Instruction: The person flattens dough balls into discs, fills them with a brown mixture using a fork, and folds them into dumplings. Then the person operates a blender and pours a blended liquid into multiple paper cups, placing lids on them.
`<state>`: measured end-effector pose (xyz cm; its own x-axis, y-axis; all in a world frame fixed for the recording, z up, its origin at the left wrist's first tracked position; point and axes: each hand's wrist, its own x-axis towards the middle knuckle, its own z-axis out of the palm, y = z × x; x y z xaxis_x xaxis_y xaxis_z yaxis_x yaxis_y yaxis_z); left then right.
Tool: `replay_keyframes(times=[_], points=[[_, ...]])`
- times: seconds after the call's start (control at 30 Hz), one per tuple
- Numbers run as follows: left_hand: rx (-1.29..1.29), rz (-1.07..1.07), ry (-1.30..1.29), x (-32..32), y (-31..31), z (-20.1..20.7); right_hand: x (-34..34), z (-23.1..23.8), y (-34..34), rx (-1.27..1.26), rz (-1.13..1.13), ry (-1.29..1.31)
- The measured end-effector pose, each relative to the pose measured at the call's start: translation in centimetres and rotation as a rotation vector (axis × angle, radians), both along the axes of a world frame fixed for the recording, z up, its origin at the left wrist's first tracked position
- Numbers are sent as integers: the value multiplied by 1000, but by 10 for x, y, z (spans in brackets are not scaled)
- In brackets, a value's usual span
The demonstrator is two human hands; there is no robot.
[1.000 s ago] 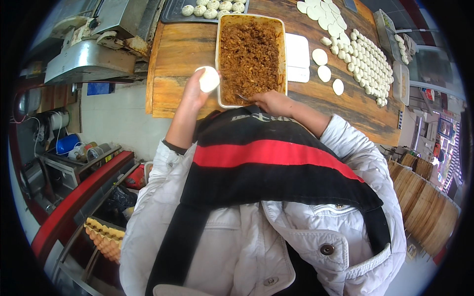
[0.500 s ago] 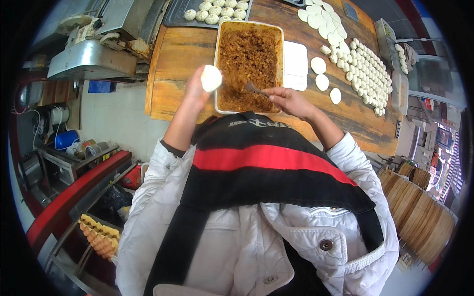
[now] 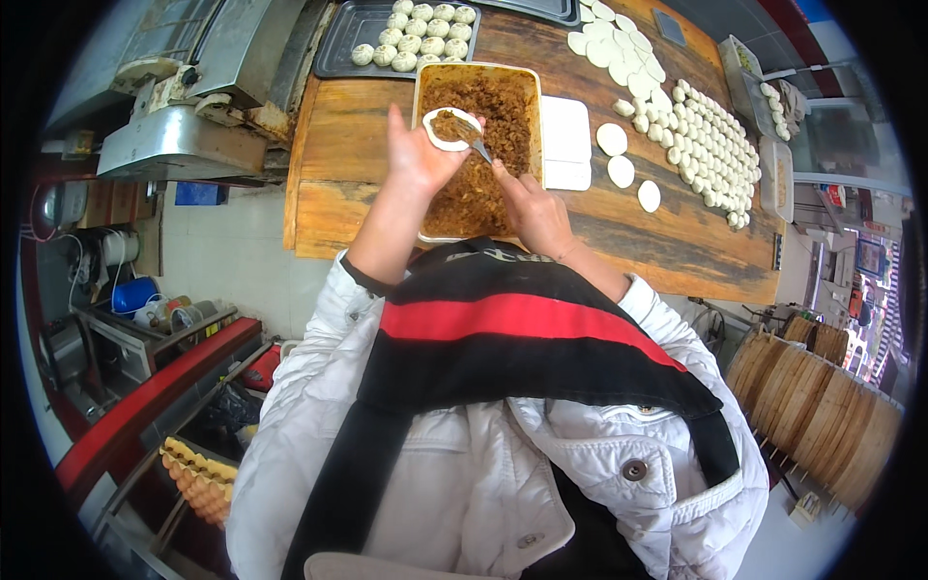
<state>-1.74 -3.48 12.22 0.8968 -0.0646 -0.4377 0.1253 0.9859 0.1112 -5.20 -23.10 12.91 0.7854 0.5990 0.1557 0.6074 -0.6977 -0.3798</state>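
On the upturned palm and fingers of my left hand (image 3: 418, 153) rests a round white dough wrapper (image 3: 435, 136), with brown filling (image 3: 449, 125) on it. My right hand (image 3: 535, 211) is closed round the handle of a small metal fork-like utensil (image 3: 480, 146). Its head touches the filling on the wrapper; filling hides the tip. Both hands are over a rectangular tub (image 3: 538, 106) of brown chopped filling (image 3: 474, 203).
A dark tray (image 3: 333, 48) of pleated buns (image 3: 410, 43) stands behind the tub. A white lid-like slab (image 3: 567, 145) lies to its right. Farther right are flat dough rounds (image 3: 621, 171) and many dough pieces (image 3: 710, 155). A metal machine (image 3: 184, 135) stands left of the wooden table (image 3: 333, 145).
My left hand has moved right over the tub with the wrapper. The utensil has come up from the tub to the wrapper, and filling now lies on it.
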Motion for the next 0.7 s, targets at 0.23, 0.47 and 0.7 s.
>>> replay_keyframes(times=[0.23,0.47,0.7], points=[[112,64,26,4,15,-11,-1,14,-23,30,-63,-17],[336,-245,-11,-10,-1,-8,65,50,-45,102,-158,771],[333,-373,-118,-22,1,-19,68,48,-27,-167,-134,704]])
